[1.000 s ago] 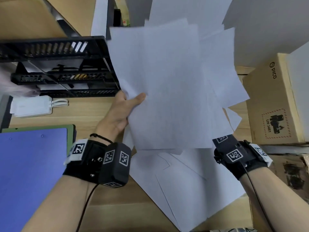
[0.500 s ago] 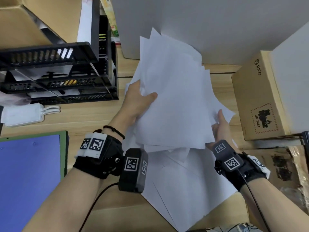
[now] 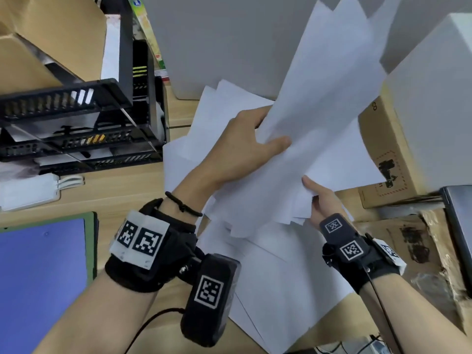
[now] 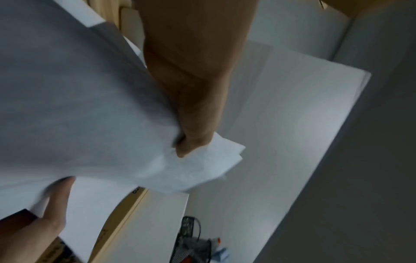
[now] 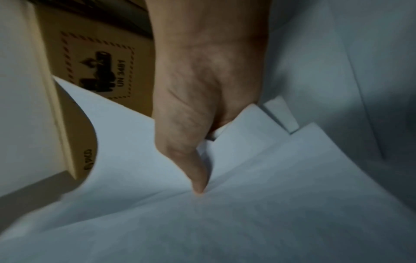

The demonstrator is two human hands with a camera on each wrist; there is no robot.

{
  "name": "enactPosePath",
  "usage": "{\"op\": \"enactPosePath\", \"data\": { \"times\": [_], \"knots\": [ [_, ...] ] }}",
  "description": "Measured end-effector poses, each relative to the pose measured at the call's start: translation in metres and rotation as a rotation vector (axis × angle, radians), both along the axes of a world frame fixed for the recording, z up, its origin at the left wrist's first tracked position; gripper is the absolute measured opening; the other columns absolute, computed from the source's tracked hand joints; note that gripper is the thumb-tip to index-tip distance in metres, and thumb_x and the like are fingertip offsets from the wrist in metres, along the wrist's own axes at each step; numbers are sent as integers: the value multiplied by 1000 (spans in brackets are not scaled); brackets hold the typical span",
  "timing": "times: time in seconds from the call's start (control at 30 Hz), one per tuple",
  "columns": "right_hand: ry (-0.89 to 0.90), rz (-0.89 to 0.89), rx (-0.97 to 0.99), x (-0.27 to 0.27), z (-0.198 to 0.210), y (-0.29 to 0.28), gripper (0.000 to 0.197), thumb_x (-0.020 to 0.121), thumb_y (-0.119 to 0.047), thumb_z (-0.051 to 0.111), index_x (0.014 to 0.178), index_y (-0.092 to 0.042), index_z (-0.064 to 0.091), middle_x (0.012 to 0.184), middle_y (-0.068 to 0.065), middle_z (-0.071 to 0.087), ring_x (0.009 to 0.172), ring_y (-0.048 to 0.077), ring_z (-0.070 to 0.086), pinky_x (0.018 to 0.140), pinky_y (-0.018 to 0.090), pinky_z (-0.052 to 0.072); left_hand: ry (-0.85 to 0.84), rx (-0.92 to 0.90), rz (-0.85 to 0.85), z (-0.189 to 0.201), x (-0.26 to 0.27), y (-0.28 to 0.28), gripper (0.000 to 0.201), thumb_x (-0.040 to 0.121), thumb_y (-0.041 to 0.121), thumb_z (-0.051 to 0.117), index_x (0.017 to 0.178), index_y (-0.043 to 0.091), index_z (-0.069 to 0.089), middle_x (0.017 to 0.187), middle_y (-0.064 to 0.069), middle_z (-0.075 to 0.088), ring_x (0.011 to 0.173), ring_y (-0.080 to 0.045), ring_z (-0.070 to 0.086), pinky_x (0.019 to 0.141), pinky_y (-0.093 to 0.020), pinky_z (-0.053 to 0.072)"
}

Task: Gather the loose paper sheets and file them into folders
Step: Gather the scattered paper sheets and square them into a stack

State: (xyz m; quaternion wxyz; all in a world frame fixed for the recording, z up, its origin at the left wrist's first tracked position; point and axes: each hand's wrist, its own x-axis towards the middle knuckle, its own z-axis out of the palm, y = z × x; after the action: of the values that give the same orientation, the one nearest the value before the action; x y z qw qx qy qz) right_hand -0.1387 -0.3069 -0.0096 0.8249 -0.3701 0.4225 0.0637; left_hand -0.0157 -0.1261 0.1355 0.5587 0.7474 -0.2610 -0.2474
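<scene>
A sheaf of white paper sheets [image 3: 324,123] is lifted above the desk, fanned out and tilted up toward the far right. My left hand [image 3: 245,146] grips its left edge, thumb on top; the left wrist view shows that thumb [image 4: 191,138] pinching the sheets [image 4: 78,106]. My right hand [image 3: 319,198] holds the lower right corner, thumb pressed onto the paper [image 5: 270,204] in the right wrist view. More loose sheets [image 3: 275,290] lie flat on the wooden desk beneath. A blue folder [image 3: 38,284] lies at the near left.
A black stacked letter tray [image 3: 76,123] stands at the back left, with a white power strip [image 3: 28,190] in front of it. A brown cardboard box [image 3: 390,159] sits to the right of the sheets, and a white box [image 3: 439,98] rises behind it.
The sheaf dropped toward the desk, then swung up and to the right. My left hand shifted right along its edge; my right hand now pinches the lower right corner.
</scene>
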Motion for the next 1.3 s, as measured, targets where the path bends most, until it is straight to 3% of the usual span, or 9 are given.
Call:
{"op": "enactPosePath", "data": {
  "times": [0.17, 0.23, 0.33, 0.4, 0.53, 0.6, 0.77, 0.97, 1.3],
  "knots": [
    [7, 18, -119, 2, 10, -17, 26, 84, -27, 67, 94, -6, 79, 110, 14, 72, 100, 28, 70, 90, 43, 52, 201, -57, 196, -42, 17, 35, 31, 86, 22, 74, 114, 27, 63, 109, 13, 71, 99, -4, 68, 88, -26, 55],
    [124, 143, -256, 5, 6, -18, 47, 72, -34, 79, 105, -1, 72, 104, 15, 73, 95, 31, 71, 88, 38, 55, 324, 29, 265, -77, 23, 56, 38, 82, 23, 77, 117, 27, 62, 109, 14, 71, 99, -3, 68, 88, -28, 55],
    [191, 316, -565, 8, 0, -7, 39, 83, -24, 75, 114, -5, 61, 101, 7, 70, 81, 16, 66, 57, 16, 54, 519, 144, 278, -122, 20, 84, 52, 80, 24, 78, 129, 21, 59, 118, 5, 70, 108, -17, 67, 90, -36, 55],
    [242, 462, -601, 4, -9, 0, 36, 85, -23, 73, 114, -6, 61, 97, 4, 68, 75, 14, 63, 56, 19, 48, 559, 174, 297, -144, 14, 96, 51, 85, 14, 74, 132, 17, 57, 123, 0, 68, 111, -21, 66, 95, -40, 52],
    [432, 777, -613, -14, -20, 11, 24, 89, -26, 68, 75, -15, 53, 66, -1, 50, 57, 13, 47, 50, 21, 36, 657, 178, 419, -174, 3, 107, 52, 86, -5, 68, 133, 12, 54, 125, -6, 65, 111, -28, 64, 96, -46, 51],
    [409, 693, -566, -20, -30, 13, 26, 89, -27, 66, 74, -9, 56, 61, 4, 54, 54, 19, 51, 53, 27, 41, 718, 184, 427, -186, -1, 110, 52, 85, -3, 70, 132, 13, 55, 125, -7, 66, 110, -30, 64, 96, -50, 51],
    [385, 376, -608, -15, -29, 16, 20, 98, -9, 44, 79, -11, 46, 60, 7, 42, 50, 19, 40, 46, 24, 29, 684, 298, 281, -196, -8, 114, 36, 91, 13, 68, 122, 24, 56, 116, 3, 66, 98, -11, 64, 77, -27, 53],
    [402, 550, -647, -9, -22, 8, 32, 100, -5, 39, 68, -11, 42, 51, 4, 42, 27, 6, 37, 34, 13, 26, 698, 218, 323, -205, -9, 117, 48, 90, 10, 69, 134, 20, 53, 124, 1, 65, 112, -19, 63, 99, -41, 50],
    [271, 508, -511, 13, -24, 38, 30, 99, -26, 45, 114, -5, 60, 97, 12, 71, 75, 24, 69, 51, 22, 52, 748, 224, 296, -212, -20, 97, 38, 90, 14, 69, 125, 14, 57, 114, 2, 67, 95, -7, 64, 75, -17, 50]
  ]
}}
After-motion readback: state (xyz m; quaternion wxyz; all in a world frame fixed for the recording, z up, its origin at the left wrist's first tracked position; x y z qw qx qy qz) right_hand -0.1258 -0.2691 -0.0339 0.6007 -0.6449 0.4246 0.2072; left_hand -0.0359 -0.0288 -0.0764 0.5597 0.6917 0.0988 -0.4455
